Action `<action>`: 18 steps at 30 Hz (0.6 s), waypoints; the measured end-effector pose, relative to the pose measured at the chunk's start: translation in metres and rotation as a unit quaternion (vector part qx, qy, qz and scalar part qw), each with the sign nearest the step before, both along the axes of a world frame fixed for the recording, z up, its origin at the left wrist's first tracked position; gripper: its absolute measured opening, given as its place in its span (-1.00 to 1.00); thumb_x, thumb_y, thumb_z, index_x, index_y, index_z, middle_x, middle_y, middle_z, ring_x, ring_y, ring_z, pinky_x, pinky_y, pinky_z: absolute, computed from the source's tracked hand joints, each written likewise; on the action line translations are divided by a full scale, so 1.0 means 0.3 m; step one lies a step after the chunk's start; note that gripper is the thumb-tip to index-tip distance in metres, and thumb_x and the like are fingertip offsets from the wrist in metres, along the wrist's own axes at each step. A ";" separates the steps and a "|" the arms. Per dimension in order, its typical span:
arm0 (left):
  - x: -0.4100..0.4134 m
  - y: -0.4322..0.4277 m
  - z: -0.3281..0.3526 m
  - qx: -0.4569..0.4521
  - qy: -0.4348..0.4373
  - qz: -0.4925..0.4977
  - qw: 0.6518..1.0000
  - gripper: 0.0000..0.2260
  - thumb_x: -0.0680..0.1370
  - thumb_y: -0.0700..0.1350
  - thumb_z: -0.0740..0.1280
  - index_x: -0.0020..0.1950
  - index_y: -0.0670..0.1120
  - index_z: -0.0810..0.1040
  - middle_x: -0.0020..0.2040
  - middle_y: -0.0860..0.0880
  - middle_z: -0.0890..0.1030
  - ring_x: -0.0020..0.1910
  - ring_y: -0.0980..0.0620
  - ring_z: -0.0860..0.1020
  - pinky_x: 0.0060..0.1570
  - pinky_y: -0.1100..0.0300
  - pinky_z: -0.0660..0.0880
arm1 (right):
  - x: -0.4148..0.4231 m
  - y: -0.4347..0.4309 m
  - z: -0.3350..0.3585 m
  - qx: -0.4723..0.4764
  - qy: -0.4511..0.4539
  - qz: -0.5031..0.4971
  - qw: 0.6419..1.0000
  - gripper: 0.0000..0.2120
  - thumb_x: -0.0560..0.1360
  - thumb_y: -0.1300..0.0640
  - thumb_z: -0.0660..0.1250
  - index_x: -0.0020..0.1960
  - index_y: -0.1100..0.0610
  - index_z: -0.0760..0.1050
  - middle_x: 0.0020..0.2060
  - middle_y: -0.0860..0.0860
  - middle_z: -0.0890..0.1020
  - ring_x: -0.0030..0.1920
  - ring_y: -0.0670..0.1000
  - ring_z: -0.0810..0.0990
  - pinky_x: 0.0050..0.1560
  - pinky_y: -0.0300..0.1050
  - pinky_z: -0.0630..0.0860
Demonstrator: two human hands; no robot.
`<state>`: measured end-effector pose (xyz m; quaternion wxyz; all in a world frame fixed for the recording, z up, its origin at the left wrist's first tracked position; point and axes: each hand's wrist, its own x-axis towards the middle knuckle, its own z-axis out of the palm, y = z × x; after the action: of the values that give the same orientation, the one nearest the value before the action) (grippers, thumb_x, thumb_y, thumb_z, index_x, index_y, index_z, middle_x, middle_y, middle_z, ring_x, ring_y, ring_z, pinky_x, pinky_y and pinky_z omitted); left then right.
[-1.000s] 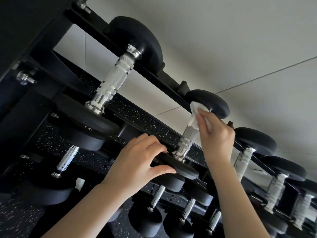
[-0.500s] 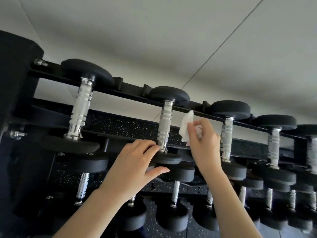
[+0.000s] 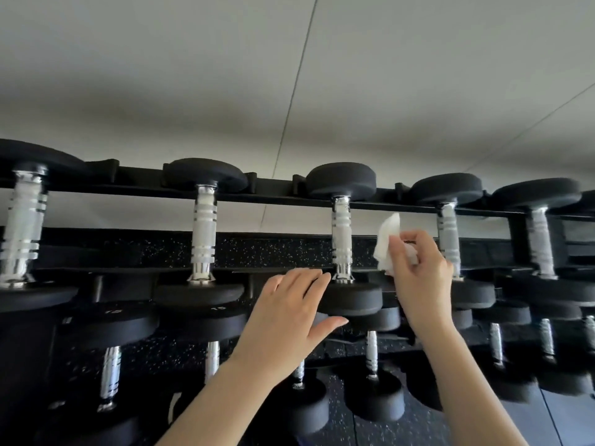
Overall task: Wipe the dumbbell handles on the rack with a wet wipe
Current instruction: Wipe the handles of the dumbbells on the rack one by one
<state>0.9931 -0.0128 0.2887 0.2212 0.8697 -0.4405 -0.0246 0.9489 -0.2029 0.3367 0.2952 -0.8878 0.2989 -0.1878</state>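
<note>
Dumbbell handles stand in a row along the upper tier of the rack (image 3: 128,188), a black steel frame that spans the full width of the view, with a pale seamed surface (image 3: 418,91) beyond it on the far side. Five black-headed dumbbells sit on this tier, each with its chromed, knurled handle running from a far head down to a near head. A speckled black surface (image 3: 257,249) shows between the handles. A lower tier of dumbbells (image 3: 373,397) lies nearer and below, partly hidden by both forearms. The left hand (image 3: 289,313) rests on the near head (image 3: 354,299) of the third dumbbell from the left: its fingers lie extended and close together over the upper edge of that head, the fingertips (image 3: 322,275) end just left of the handle collar, and the thumb is spread wide below, against the lower edge of the head. It is not wrapped around anything. The right hand (image 3: 418,275) is raised between the third handle (image 3: 342,239) and the fourth handle (image 3: 449,239), with thumb and fingers curled into a narrow pinch on the wet wipe (image 3: 386,239). This wipe is white and crumpled, and its free corner points up toward the far rail. It sits just right of the third handle with a dark gap between them, so no contact with any handle is visible.
</note>
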 end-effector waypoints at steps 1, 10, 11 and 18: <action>-0.018 -0.030 -0.010 0.000 0.003 0.007 1.000 -0.43 0.55 0.25 0.07 0.27 -0.13 0.54 0.19 -0.02 0.58 0.19 -0.01 0.54 0.08 0.01 0.56 | 0.015 -0.033 -0.022 -0.007 -0.003 0.018 1.000 -0.85 0.56 0.04 0.24 -0.04 0.13 0.46 -0.45 0.18 0.54 -0.51 0.19 0.42 -0.50 0.03 0.41; -0.141 -0.156 -0.064 -0.003 0.016 0.116 0.993 -0.47 0.58 0.25 0.10 0.35 -0.09 0.45 0.24 0.03 0.53 0.23 0.05 0.46 0.20 0.10 0.43 | 0.257 -0.156 -0.189 -0.085 -0.073 0.165 0.980 -0.87 0.55 0.09 0.28 -0.10 0.14 0.49 -0.51 -0.17 0.35 -0.53 -0.17 0.30 -0.49 -0.26 0.21; -0.149 -0.158 -0.067 -0.006 0.018 0.125 0.992 -0.48 0.58 0.24 0.11 0.36 -0.09 0.45 0.26 0.03 0.51 0.25 0.05 0.45 0.22 0.11 0.40 | 0.273 -0.152 -0.203 -0.088 -0.084 0.163 0.979 -0.88 0.54 0.10 0.29 -0.11 0.14 0.50 -0.47 -0.16 0.41 -0.49 -0.13 0.34 -0.48 -0.25 0.25; -0.146 -0.159 -0.080 -0.045 0.015 0.158 0.986 -0.50 0.56 0.22 0.17 0.31 -0.11 0.52 0.22 0.01 0.54 0.23 0.05 0.45 0.25 0.14 0.33 | 0.277 -0.114 -0.263 -0.084 -0.154 0.067 0.982 -0.95 0.42 0.22 0.39 -0.13 0.19 0.61 -0.16 0.13 0.52 -0.11 0.13 0.45 -0.15 0.01 0.41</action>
<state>0.9492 -0.0606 0.2647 0.2682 0.9171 -0.2944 0.0175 1.0319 -0.2370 0.2577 0.2739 -0.8879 0.1726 -0.3268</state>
